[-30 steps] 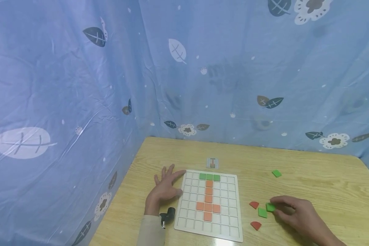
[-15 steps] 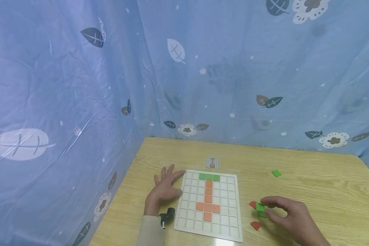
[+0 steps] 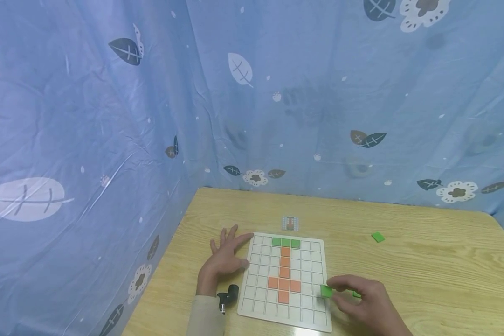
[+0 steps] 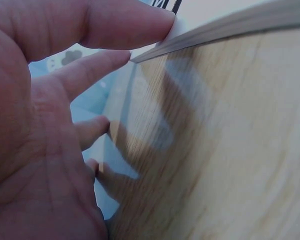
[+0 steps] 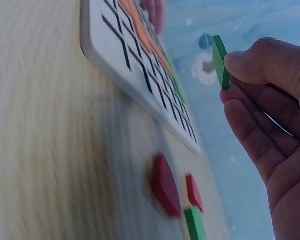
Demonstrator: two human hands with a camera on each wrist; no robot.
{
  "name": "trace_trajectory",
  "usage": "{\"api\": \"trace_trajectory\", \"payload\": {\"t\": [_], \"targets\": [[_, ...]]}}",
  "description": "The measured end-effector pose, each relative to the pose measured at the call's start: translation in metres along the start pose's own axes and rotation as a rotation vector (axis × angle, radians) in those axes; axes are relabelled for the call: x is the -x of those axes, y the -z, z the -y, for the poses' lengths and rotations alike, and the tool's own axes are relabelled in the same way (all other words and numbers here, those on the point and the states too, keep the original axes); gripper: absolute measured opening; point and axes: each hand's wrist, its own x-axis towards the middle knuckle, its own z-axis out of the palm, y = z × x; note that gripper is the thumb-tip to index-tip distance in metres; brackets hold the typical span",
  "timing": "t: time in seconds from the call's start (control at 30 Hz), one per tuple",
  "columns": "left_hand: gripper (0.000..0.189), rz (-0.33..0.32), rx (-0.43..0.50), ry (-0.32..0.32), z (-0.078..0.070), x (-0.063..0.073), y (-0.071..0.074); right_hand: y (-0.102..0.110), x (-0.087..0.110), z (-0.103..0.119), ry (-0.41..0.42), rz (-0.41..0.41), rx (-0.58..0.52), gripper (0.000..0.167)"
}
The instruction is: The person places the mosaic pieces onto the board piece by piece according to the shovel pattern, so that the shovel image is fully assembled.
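Between thumb and fingers my right hand (image 3: 367, 298) pinches a green square tile (image 3: 326, 291), held above the right edge of the white grid board (image 3: 312, 305). The right wrist view shows that tile (image 5: 220, 62) raised off the table. Spread fingers mark my left hand (image 3: 226, 255), whose thumb and index finger touch the board's left edge. On the board, green tiles (image 3: 286, 242) form a short row at the top, and orange tiles (image 3: 284, 283) form a column with a crossbar. In the left wrist view the thumb (image 4: 130, 25) rests against the board's rim.
A small pattern card (image 3: 290, 223) lies behind the board. One green tile (image 3: 377, 237) sits at the back right. Red quarter-round pieces (image 5: 166, 186) and another green tile (image 5: 195, 223) lie right of the board. A black object (image 3: 228, 296) is near the left wrist.
My right hand picked up the green tile from the table at right and carried it left to the board's right edge. The left hand has stayed in place.
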Motion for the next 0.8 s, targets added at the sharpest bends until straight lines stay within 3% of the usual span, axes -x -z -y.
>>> {"api": "trace_trajectory", "payload": {"t": [0.17,0.4,0.5,0.7,0.8], "targets": [[0.091,0.002,0.014,-0.007,0.000,0.001,-0.001,-0.017,-0.005,0.006,0.036,0.017,-0.041,0.045],[0.093,0.005,0.010,-0.002,0.004,-0.001,-0.002,-0.038,-0.011,0.007,0.164,0.010,-0.084,0.049],[0.093,0.007,0.009,0.001,0.004,-0.001,-0.002,-0.044,-0.011,0.010,0.130,0.038,-0.105,0.048],[0.092,0.011,0.014,-0.007,0.003,-0.001,-0.001,-0.049,-0.013,0.019,-0.027,0.106,-0.084,0.039],[0.092,0.009,0.017,-0.018,0.003,-0.001,0.000,-0.052,-0.014,0.021,-0.020,0.110,-0.081,0.037]]}}
